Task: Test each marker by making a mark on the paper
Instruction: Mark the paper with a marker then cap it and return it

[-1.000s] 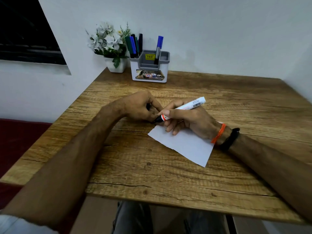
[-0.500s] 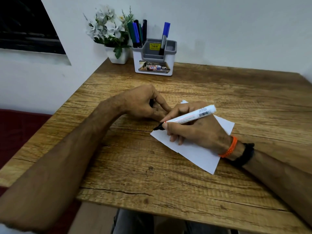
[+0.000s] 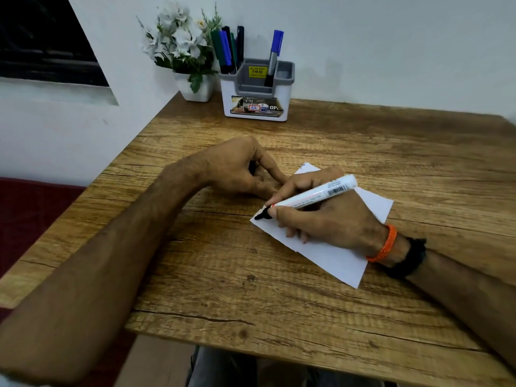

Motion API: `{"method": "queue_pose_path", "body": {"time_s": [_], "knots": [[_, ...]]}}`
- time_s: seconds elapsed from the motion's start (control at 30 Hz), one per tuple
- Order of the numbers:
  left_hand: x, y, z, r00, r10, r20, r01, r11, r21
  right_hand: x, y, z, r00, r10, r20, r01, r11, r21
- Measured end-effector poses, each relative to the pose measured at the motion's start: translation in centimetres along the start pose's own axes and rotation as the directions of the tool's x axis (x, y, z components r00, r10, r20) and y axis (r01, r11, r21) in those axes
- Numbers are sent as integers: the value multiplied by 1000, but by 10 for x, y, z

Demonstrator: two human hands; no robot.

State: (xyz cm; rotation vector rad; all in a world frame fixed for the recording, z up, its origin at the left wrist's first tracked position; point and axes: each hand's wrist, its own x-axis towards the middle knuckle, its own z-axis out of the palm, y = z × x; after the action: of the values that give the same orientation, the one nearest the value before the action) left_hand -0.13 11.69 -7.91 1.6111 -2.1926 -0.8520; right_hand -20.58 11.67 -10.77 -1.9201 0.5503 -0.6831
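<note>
A white sheet of paper [image 3: 335, 258] lies on the wooden table [image 3: 251, 289]. My right hand [image 3: 329, 219] rests on the paper and grips a white marker [image 3: 321, 192] like a pen. The marker's uncapped black tip [image 3: 262, 215] touches the paper's left corner. My left hand [image 3: 237, 169] rests on the table just left of the paper, fingers curled round a small dark thing [image 3: 252, 168], apparently the marker's cap. Its fingertips sit against my right hand's fingers. Any mark under the tip is hidden.
At the back of the table stands a white and grey holder [image 3: 257, 107] with several markers [image 3: 227, 48] in its left slot and a blue-capped marker [image 3: 275, 54] on its right. A white pot of flowers [image 3: 195, 88] stands beside it by the wall.
My right hand has pulled the marker away from my left hand and lowered its bare tip onto the paper's left corner. My left hand has stayed put, still curled.
</note>
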Motion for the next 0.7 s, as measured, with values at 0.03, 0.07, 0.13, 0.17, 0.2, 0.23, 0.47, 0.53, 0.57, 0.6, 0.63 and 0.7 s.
{"method": "queue_pose_path", "body": {"time_s": [0.03,0.07,0.13,0.17,0.2,0.23,0.47,0.53,0.57,0.6,0.63,0.7], "knots": [[0,0,0,1000,-2,0,2,1000,0,0,0,0,1000,3,0,-3,1000,-4],[0,0,0,1000,1,-1,-1,1000,2,0,0,0,1000,7,-6,-7,1000,-5],[0,-1,0,1000,16,-1,-16,1000,4,1,1,0,1000,10,-23,-10,1000,1],[0,-1,0,1000,20,-2,-20,1000,4,1,2,0,1000,11,-26,-11,1000,3],[0,-1,1,1000,20,-4,-20,1000,5,0,2,0,1000,11,-23,-11,1000,1],[0,-1,0,1000,21,-6,-21,1000,6,0,1,-1,1000,9,-17,-9,1000,-3],[0,0,1,1000,27,-2,-27,1000,0,0,0,-1,999,30,-42,-29,1000,3],[0,0,0,1000,30,0,-30,1000,-7,-1,-1,-1,1000,19,-23,-19,1000,-12],[0,0,0,1000,30,1,-30,999,-11,-1,-1,-1,1000,13,-16,-14,1000,-19],[0,1,0,1000,27,3,-27,1000,-12,-2,-1,0,1000,15,-20,-15,1000,-21],[-1,1,1,1000,25,4,-25,1000,-9,-1,-1,0,999,21,-34,-21,1000,-17],[-1,1,1,1000,26,5,-26,1000,-4,-1,-1,0,997,36,-63,-36,999,-2]]}}
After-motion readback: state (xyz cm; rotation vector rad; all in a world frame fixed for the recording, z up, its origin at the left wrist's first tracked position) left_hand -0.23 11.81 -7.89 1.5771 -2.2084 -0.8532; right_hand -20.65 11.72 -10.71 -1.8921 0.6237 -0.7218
